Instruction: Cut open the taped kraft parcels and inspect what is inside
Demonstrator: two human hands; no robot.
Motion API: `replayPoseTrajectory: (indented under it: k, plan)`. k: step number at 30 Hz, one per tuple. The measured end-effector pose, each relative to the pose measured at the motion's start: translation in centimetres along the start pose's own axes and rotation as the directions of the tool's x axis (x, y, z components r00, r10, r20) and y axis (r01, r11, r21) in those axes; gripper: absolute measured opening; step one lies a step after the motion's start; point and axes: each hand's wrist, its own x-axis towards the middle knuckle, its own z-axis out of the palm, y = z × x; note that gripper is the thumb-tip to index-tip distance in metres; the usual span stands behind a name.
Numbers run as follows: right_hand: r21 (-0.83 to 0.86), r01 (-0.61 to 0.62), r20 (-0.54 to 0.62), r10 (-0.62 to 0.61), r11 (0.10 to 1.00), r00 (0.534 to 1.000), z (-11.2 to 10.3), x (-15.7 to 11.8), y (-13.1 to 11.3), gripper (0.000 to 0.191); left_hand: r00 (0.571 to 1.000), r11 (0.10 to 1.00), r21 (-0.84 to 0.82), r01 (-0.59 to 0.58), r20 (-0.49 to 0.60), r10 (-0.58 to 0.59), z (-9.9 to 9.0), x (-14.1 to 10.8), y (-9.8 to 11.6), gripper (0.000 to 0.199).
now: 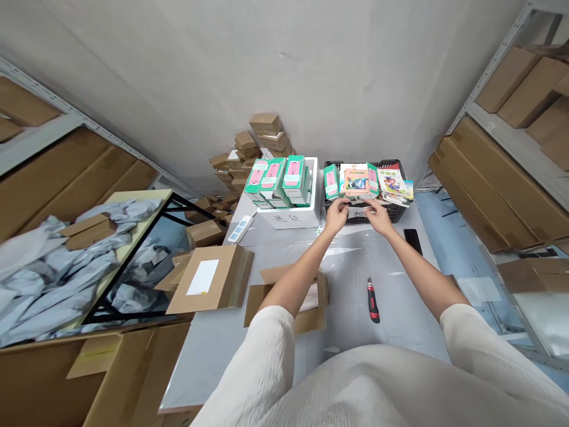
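Observation:
A book with a pink-orange cover point(357, 182) leans in a black plastic crate point(399, 213) at the back of the table. At its lower left corner are the closed fingers of my left hand point(336, 216). My right hand point(378, 217) pinches near the lower right corner, the fingertips partly hidden. Green and pink boxes point(331, 182) flank the book, and another illustrated book point(393, 185) lies to its right. Left of the crate, a white foam box point(288, 220) with handwriting holds several similar green and pink boxes point(293, 172).
A red and black utility knife point(373, 301) lies on the grey table point(347, 332), with a phone point(413, 241) at right. An open carton point(317, 317) is under my left arm. Another carton point(222, 279) stands at left, near a white handheld device point(241, 229). Shelves with cartons flank both sides.

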Motion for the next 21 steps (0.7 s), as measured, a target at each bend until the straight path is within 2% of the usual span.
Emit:
replayPoseTrajectory:
  k: [5,10,15,21]
  plan:
    - [-0.015,-0.037,0.014,0.037,0.999,0.999,0.0,-1.8,-0.1,0.045,1.000,0.999,0.038,0.009,-0.010,-0.009,-1.2,-2.1,0.4,0.020]
    - [0.001,-0.030,0.045,0.030,1.000,0.999,1.0,-4.8,0.1,0.037,0.998,0.997,0.071,0.041,-0.060,-0.037,-3.6,-5.4,1.2,0.020]
    - [-0.009,-0.055,0.124,0.055,0.998,0.991,2.6,-8.6,1.4,0.034,0.994,0.985,0.148,0.091,-0.072,-0.081,-6.6,-10.2,1.3,0.023]
    - [-0.032,-0.083,0.233,0.088,0.996,0.969,5.4,-12.8,2.5,0.033,0.984,0.960,0.228,0.163,-0.105,-0.142,-11.0,-16.7,0.2,0.023]
